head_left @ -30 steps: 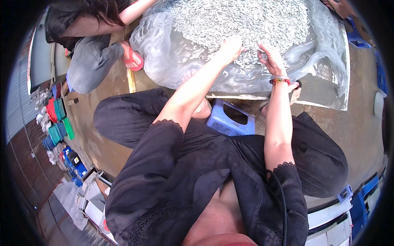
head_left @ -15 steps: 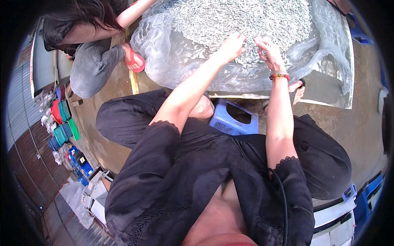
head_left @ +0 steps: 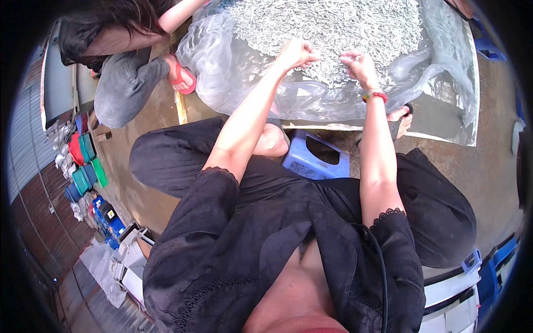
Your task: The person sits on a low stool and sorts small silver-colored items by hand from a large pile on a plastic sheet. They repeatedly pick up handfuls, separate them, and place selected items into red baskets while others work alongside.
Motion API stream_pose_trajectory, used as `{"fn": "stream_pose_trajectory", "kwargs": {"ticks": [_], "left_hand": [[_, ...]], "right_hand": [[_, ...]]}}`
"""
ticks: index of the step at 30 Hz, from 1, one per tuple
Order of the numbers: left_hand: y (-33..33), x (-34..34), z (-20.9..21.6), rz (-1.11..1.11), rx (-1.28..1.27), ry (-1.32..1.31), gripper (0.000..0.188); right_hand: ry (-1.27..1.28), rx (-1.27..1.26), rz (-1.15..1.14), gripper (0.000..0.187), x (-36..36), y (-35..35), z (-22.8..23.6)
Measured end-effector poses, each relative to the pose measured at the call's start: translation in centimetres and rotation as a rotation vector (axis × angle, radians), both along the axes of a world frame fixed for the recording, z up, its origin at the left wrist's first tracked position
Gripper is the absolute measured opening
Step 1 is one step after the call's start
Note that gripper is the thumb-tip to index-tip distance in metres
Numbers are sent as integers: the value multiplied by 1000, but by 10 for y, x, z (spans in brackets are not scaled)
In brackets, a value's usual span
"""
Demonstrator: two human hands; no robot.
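A wide spread of small silvery-white pieces that look like tiny fish (head_left: 338, 28) lies on a sheer pale net (head_left: 205, 72) in front of me. At the near edge of the spread, my left hand (head_left: 297, 54) has its thumb and fingers drawn together, pointing right. Opposite it, my right hand (head_left: 360, 67) is bent in a pinch and wears a red beaded bracelet (head_left: 375, 97) at the wrist. The two hands are apart, just over the tiny fish. Whatever is between the fingertips is too small to make out.
Under the net is a flat grey board (head_left: 444, 119) with a pale edge. A blue plastic stool (head_left: 302, 158) stands between my legs. At the upper left sits another person (head_left: 125, 83) in grey trousers and a red flip-flop (head_left: 180, 77). Coloured crates (head_left: 86, 180) line the left side.
My left hand has shifted left and slightly up, widening the gap between the hands. My right hand has moved a little up and left. The other person stays in nearly the same place.
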State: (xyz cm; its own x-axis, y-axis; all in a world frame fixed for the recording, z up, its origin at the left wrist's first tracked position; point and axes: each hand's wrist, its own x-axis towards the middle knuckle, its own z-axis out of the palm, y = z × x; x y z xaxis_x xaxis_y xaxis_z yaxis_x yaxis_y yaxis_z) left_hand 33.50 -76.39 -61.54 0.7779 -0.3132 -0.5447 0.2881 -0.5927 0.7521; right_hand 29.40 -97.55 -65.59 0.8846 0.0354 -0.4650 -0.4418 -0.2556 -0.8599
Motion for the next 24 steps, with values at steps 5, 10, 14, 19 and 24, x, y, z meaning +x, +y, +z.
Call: {"fn": "stream_pose_trajectory", "kwargs": {"ticks": [5, 10, 14, 19, 24], "left_hand": [[4, -6, 14, 137, -479, 217, 32], [6, -5, 15, 169, -786, 377, 33], [0, 0, -5, 231, -943, 509, 39], [-45, -9, -20, -68, 67, -322, 37], [-52, -17, -63, -372, 508, -811, 29]], "right_hand": [[-308, -616, 78, 16, -17, 23, -28], [40, 220, -272, 18, -6, -5, -14], [22, -104, -84, 17, -3, -10, 2], [-437, -684, 189, 14, -30, 11, -41], [-38, -222, -49, 10, -28, 8, -27]]}}
